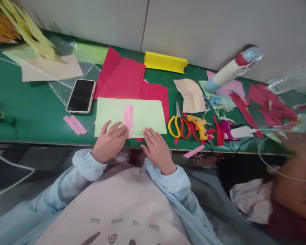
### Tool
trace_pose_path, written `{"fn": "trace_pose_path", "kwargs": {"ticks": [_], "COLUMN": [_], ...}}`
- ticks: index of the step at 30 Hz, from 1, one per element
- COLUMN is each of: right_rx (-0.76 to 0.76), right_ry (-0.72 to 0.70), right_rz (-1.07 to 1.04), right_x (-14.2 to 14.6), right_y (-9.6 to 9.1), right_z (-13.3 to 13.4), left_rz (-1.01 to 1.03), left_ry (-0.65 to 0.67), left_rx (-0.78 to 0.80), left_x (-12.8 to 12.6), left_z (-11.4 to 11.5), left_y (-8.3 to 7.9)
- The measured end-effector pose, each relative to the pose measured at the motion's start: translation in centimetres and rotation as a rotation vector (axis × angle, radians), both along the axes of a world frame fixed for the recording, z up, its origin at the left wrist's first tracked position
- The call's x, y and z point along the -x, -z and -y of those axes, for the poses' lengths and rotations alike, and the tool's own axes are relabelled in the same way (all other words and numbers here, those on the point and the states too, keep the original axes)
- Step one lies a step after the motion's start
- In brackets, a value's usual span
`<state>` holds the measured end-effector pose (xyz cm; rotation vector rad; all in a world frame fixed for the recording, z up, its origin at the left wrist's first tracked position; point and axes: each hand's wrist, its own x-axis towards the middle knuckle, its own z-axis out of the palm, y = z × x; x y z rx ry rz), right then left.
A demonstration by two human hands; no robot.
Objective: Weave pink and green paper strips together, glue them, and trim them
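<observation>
A light green sheet of paper (150,112) lies in front of me on the table. Pink paper strips (128,115) stand upright across its middle, and narrow green strips (137,133) lie near its lower edge. My left hand (109,142) rests on the sheet's lower left with its fingers apart, the fingertips at the lower end of the pink strips. Flat on the lower right edge is my right hand (158,148), its fingers stretched out and touching the ends of the green strips. Neither hand grips anything. Red paper (122,75) lies partly beneath the green sheet.
Left of the sheet are a phone (81,96) and two loose pink strips (75,125). Scissors (179,124), a yellow glue gun (198,126) and paper scraps lie right. A bottle (229,73) stands behind. Another person's arm (295,177) reaches in at far right.
</observation>
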<state>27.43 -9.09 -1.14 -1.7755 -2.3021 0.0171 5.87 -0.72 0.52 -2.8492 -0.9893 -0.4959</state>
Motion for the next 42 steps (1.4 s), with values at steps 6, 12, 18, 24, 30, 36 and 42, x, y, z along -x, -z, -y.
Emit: {"fn": "trace_pose_path", "kwargs": {"ticks": [6,12,18,24,30,36,42], "right_rx": [0.009,-0.017,-0.044,-0.059,-0.082,-0.105,-0.129], "right_ry": [0.008,-0.005,-0.038,-0.029,-0.060,0.065,0.560], "right_rz": [0.012,0.002,-0.001,-0.043,-0.111,-0.268,-0.146], "right_x": [-0.2,-0.3,-0.8,-1.2,-1.8,-4.5,-11.3], "right_y": [0.5,0.2,-0.7,-0.7,-1.0,-2.6,-4.5], "right_z": [0.2,-0.1,-1.0,-1.9,-1.8,-0.3,1.0], "left_rz": [-0.010,0.004,-0.047,-0.074,-0.076,-0.077,-0.013], "left_ry": [-0.037,0.003,0.030,0.022,0.027,0.032,0.057], "left_rx": [0.032,0.067,0.110,0.105,0.126,0.112,0.135], "left_x": [-0.1,-1.2,-2.1,-2.2,-2.1,-2.1,-2.0], "left_z": [0.9,1.2,1.1,1.3,1.3,1.0,0.8], "left_y": [0.1,1.0,1.7,2.0,2.1,2.0,2.1]}}
